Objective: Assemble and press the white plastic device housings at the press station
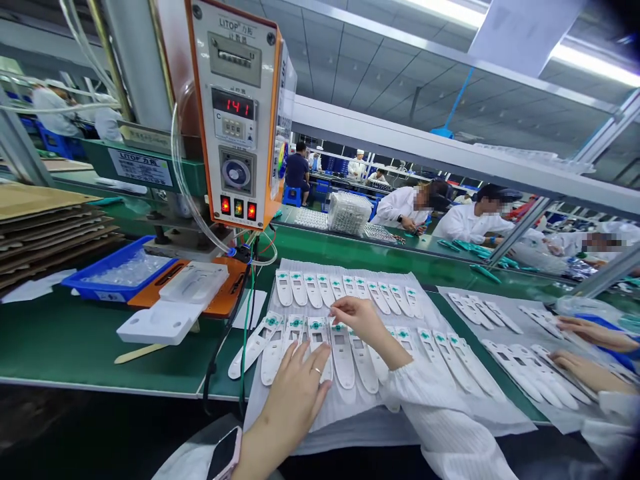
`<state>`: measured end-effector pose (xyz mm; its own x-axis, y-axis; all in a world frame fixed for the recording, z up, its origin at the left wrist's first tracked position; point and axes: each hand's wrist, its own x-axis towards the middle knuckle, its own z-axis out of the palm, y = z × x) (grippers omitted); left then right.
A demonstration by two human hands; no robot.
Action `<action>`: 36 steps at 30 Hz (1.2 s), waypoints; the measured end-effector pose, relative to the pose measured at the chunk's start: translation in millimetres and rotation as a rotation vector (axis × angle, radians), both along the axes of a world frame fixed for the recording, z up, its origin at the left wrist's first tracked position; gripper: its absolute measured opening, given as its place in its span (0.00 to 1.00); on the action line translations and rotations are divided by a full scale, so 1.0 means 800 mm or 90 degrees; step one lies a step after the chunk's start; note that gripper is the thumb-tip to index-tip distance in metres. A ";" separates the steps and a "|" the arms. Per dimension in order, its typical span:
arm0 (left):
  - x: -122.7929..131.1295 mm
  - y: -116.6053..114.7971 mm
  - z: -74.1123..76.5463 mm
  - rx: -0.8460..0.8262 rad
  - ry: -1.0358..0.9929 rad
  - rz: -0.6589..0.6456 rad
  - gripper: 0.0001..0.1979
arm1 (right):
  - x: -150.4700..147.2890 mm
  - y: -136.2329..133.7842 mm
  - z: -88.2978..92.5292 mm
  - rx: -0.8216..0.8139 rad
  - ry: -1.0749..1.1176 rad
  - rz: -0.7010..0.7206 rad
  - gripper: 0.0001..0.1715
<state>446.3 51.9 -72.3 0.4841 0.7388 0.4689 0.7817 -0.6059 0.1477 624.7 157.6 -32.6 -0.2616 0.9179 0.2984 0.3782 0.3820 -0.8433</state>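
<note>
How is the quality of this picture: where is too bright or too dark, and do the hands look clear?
In the head view, the ceiling light at upper right glares white; in the head view, below the table at lower left is nearly black; also in the head view, the left hand and right hand look fairly clear.

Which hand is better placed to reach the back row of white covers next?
Probably the right hand: its fingertips are near the close ends of the back row. The left hand sits farther back, spread over the front row.
</note>
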 end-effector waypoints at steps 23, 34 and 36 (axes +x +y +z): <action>0.010 -0.004 -0.026 0.031 0.013 0.024 0.19 | -0.037 0.020 -0.010 0.224 -0.612 0.101 0.09; 0.007 -0.002 -0.024 0.062 -0.005 0.016 0.17 | -0.044 0.010 -0.006 0.245 -0.675 0.097 0.12; 0.008 -0.002 -0.024 0.068 -0.006 0.013 0.17 | -0.044 0.010 -0.006 0.246 -0.676 0.097 0.12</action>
<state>452.6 50.0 -91.2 0.4642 0.6942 0.5501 0.7932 -0.6022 0.0907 589.5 165.3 -37.5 -0.6522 0.7493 0.1150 0.7575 0.6501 0.0597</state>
